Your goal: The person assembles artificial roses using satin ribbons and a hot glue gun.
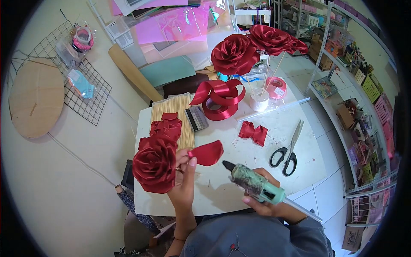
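My left hand [184,171] is closed on a red ribbon petal [207,153], pinched by its narrow end between thumb and fingers. The same hand also carries a large red ribbon rose [155,163], whose stem is mostly hidden by the fingers. In my right hand [262,201] is a green hot glue gun [257,185], its dark nozzle pointing left toward the petal without touching it. A white glue stick [304,210] sticks out of the gun's back. Loose red ribbon petals [166,127] lie on a bundle of thin wooden sticks [185,112] beyond the rose.
Black-handled scissors [288,150] and a pinched red ribbon piece [253,133] lie on the white table [239,162]. A red ribbon roll [220,103] stands behind, beside finished roses [235,54] in a white holder [259,100]. Crowded shelves [351,107] line the right side.
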Motion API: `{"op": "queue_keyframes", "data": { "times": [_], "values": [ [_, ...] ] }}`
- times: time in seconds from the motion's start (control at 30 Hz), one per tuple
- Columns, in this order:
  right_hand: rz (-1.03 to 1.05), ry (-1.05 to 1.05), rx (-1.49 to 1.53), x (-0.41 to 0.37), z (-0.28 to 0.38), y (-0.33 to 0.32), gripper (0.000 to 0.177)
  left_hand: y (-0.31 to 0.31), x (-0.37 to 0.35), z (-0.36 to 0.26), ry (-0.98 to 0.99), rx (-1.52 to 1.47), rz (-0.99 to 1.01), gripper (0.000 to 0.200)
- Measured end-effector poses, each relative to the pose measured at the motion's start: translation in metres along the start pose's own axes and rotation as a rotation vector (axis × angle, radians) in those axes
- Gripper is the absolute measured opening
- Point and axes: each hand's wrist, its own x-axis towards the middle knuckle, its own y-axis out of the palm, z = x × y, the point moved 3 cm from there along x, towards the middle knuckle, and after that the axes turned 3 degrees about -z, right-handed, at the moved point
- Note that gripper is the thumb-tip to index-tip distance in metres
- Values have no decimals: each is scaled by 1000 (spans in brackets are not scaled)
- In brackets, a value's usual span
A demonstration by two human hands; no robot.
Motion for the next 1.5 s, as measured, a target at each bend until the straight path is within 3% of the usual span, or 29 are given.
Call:
{"op": "queue_keyframes", "data": {
  "times": [0.07, 0.17, 0.4, 0.6, 0.93, 1.1, 1.5],
  "values": [
    [27, 29, 65, 2, 9, 4, 25, 0, -4, 6, 67, 50, -16, 23],
    [12, 31, 68, 8, 9, 10, 26, 0, -9, 11, 96, 229, 114, 30],
    [-4, 117, 95, 8, 1, 17, 25, 3, -12, 9, -8, 73, 93, 29],
    [29, 155, 76, 10, 1, 18, 26, 7, -13, 1, -37, 142, 113, 27],
    [44, 160, 58, 13, 5, 16, 24, 4, -13, 3, 0, 258, 122, 24],
    [51, 156, 70, 12, 5, 16, 23, 3, -12, 4, 122, 277, 127, 23],
    [53, 136, 46, 14, 5, 14, 21, 5, -12, -1, 84, 306, 107, 22]
  ]
}}
